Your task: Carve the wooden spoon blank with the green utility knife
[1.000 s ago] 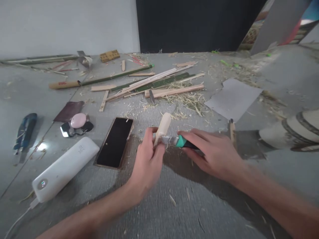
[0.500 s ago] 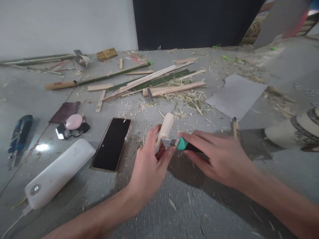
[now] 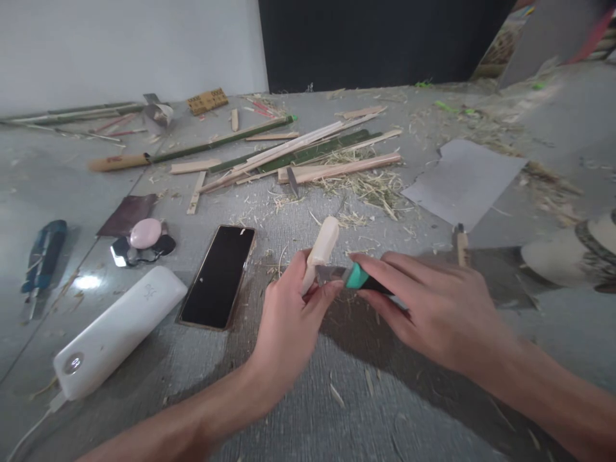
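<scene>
A pale, rounded piece of wood [image 3: 324, 242] is held tilted in my left hand [image 3: 289, 321], its smooth end sticking up past the fingers. My right hand [image 3: 433, 301] is closed round the black and green handle of a utility knife [image 3: 357, 276]. The knife's blade points left and lies against the wood, close to my left thumb, which is by the blade's near edge. My fingers hide the lower part of the wood.
Left of my hands lie a black phone [image 3: 219, 277], a white power bank [image 3: 118, 333], a pink oval object [image 3: 145, 233] and blue-handled pliers [image 3: 45, 253]. Beyond are wooden strips [image 3: 344, 168], shavings [image 3: 375, 186] and a grey sheet [image 3: 464, 179]. A patterned cylinder [image 3: 558, 260] is at right.
The whole view has shifted slightly. Both hands keep their holds, and the blade sits at a slightly different angle against the wood.
</scene>
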Motion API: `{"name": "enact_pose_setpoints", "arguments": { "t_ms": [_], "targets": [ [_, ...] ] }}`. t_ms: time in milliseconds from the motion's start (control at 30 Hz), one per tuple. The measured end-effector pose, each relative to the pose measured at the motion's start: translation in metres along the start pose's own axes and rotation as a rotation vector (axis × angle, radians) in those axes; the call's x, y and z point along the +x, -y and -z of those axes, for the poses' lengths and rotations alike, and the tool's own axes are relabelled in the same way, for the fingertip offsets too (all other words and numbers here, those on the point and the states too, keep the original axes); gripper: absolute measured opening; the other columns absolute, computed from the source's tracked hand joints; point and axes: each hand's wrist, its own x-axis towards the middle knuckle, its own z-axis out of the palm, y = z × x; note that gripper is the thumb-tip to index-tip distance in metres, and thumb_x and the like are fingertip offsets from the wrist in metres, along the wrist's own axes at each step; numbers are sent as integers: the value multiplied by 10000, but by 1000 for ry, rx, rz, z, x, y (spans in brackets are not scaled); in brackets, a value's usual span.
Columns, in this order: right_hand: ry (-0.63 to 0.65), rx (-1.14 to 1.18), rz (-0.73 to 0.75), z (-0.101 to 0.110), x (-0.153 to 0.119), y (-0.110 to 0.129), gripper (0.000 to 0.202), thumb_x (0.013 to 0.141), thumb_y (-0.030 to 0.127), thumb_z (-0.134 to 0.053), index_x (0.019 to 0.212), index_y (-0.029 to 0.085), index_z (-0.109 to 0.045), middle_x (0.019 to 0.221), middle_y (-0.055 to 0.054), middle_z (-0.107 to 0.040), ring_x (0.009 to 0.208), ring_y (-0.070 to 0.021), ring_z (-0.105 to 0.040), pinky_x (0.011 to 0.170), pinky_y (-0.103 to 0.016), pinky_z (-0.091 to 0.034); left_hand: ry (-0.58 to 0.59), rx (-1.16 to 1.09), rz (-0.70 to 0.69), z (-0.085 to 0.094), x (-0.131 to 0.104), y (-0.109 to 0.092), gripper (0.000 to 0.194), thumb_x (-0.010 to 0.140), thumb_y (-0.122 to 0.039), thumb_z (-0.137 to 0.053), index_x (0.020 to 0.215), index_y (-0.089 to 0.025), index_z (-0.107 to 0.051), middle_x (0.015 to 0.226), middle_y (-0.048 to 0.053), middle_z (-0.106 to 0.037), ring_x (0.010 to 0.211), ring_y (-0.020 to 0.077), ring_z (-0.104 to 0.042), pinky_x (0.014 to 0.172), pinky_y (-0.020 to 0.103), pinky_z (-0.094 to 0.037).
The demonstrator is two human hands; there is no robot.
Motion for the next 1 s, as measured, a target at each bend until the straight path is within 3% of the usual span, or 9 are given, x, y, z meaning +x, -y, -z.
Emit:
{"name": "enact_pose_setpoints", "arguments": {
  "t_ms": [133,333,500,667,900,1000],
  "targets": [
    [-12,-20,2,1,0,2,274,1031,302,-540,1268,193,-624,894,-13,-730,729,-176,-679,607,-326,-405,10,-15,33,-1,0,0,175,967,-312,-639,874,-234,-513,695,-52,-501,620,123,-434,536,264,-332],
    [-49,2,-104,1,-6,2,358,1039,340,-522,1361,195,-579,974,-19,-747,696,-163,-680,524,-318,-394,-22,-110,99,-3,-3,0,260,1048,-462,-496,911,-242,-522,630,-65,-424,538,113,-375,473,267,-286],
    [-53,44,-101,2,-4,-2,317,1037,326,-517,1319,202,-596,984,-24,-749,728,-183,-705,527,-322,-413,-59,-90,27,-1,-2,-3,73,993,-282,-587,999,-242,-525,713,-57,-486,592,110,-449,493,242,-360],
    [17,126,-81,0,-4,-4,332,1045,335,-499,1340,206,-580,1074,-47,-753,776,-208,-726,579,-340,-463,-53,-138,22,0,-4,-3,124,962,-190,-599,930,-235,-488,698,-65,-437,582,95,-399,488,218,-341],
    [-2,240,-147,-1,-4,-5,286,1032,313,-513,1291,221,-595,1075,-43,-750,797,-202,-720,597,-333,-475,10,-558,160,-1,-1,3,302,1038,-507,-532,973,-212,-528,654,-74,-346,496,56,-272,423,183,-252],
    [-2,284,-165,0,-3,-4,267,1029,310,-516,1274,234,-591,1040,-30,-746,774,-179,-702,605,-314,-475,34,-666,172,0,3,3,281,1034,-497,-552,998,-222,-505,660,-83,-344,477,43,-272,412,161,-254]
  ]
}}
